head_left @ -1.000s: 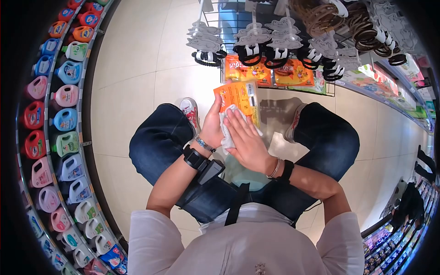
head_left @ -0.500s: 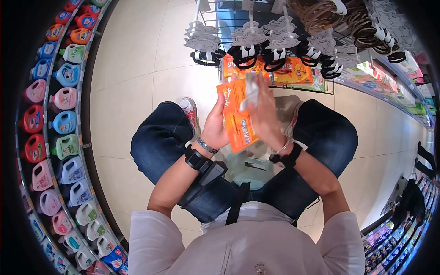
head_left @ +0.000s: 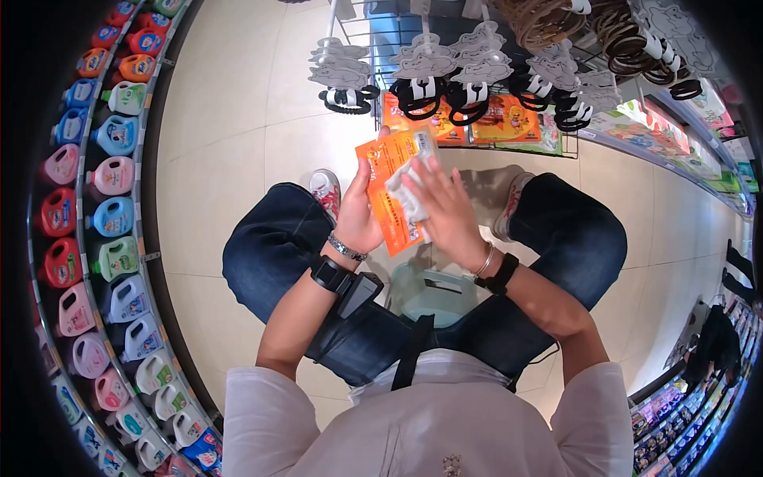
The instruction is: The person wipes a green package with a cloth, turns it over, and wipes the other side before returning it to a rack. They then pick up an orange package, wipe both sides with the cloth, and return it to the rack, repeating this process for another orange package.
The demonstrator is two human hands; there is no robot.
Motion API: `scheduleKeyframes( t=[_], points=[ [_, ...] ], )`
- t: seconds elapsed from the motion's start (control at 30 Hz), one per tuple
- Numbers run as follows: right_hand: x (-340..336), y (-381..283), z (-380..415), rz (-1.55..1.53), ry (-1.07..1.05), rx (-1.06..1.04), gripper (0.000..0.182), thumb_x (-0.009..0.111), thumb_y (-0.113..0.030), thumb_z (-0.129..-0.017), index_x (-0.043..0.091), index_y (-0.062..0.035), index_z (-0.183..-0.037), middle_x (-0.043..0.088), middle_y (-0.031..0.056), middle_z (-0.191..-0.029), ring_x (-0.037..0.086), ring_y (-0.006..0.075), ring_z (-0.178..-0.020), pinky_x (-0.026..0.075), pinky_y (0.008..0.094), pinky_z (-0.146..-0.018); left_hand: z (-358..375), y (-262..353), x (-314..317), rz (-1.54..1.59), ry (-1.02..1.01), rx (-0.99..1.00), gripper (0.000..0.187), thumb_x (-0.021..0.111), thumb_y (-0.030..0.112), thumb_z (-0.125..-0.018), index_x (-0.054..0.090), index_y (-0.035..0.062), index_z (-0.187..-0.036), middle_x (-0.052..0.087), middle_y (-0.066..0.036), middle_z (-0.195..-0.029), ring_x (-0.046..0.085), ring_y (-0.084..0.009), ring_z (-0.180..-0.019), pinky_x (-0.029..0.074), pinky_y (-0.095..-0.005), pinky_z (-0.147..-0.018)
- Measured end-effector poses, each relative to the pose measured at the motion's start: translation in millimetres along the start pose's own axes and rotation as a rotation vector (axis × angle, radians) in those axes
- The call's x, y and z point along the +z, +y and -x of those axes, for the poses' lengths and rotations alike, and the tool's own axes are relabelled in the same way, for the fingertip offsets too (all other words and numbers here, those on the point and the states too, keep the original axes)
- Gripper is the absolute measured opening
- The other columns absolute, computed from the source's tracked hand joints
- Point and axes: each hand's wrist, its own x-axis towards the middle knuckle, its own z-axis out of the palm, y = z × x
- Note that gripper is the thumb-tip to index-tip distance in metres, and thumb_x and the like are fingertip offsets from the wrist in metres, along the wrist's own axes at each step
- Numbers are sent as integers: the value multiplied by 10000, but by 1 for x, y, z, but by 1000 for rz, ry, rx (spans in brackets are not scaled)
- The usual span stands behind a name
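My left hand (head_left: pixel 363 221) grips an orange packet (head_left: pixel 383 168) by its left side, thumb along the edge. The packet is flat and printed, tilted with its top to the left. Over its right half, my right hand (head_left: pixel 455 219) presses a crumpled white cloth (head_left: pixel 407 197) against the front, fingers stretched over the cloth. Part of the packet's print is hidden under the cloth and fingers. Below both hands, a pale green plastic stool (head_left: pixel 405 298) shows between my legs.
Ahead, a wire rack (head_left: pixel 574 143) holds more orange packets (head_left: pixel 505 119), with black hair ties (head_left: pixel 417 97) hanging above. Brown hair ties (head_left: pixel 548 28) hang at upper right. Detergent bottles (head_left: pixel 114 216) line shelves on the left. Another shelf (head_left: pixel 675 421) runs along the lower right.
The white cloth in my right hand has moved down across the packet from its upper right. The packet has shifted slightly left, and my right fingers now spread over its front.
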Motion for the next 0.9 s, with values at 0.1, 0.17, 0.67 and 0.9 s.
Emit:
scheduleKeyframes(
  t=[0.1,0.17,0.67,0.9],
  points=[
    [13,39,-4,-238,204,37,473,529,-29,-692,495,-68,-1163,435,126,-1282,363,274,-1234,308,377,-997,1,4,-5,72,-53,-33,486,253,415,-944,220,216,-1386,329,-66,-1378,376,-240,-1226,327,-413,-1007],
    [5,67,1,-496,300,257,401,506,-11,-670,527,-38,-1069,525,147,-1107,464,302,-1084,365,380,-911,1,10,-11,106,15,-5,459,262,379,-953,270,187,-1369,344,-58,-1371,370,-236,-1232,324,-417,-1010],
    [-23,24,2,119,108,-147,360,664,-153,-625,605,-107,-976,503,55,-924,471,244,-885,357,370,-801,3,-1,-30,140,402,-3,415,264,302,-961,339,12,-1248,410,-139,-1291,426,-285,-1165,331,-460,-1005],
    [-33,85,-8,-152,299,93,125,642,-159,-741,608,-84,-835,561,59,-886,522,221,-812,420,337,-738,5,-8,-14,-13,457,-84,349,353,323,-937,340,72,-1179,373,-206,-1297,390,-349,-1200,352,-560,-958]
  ],
)
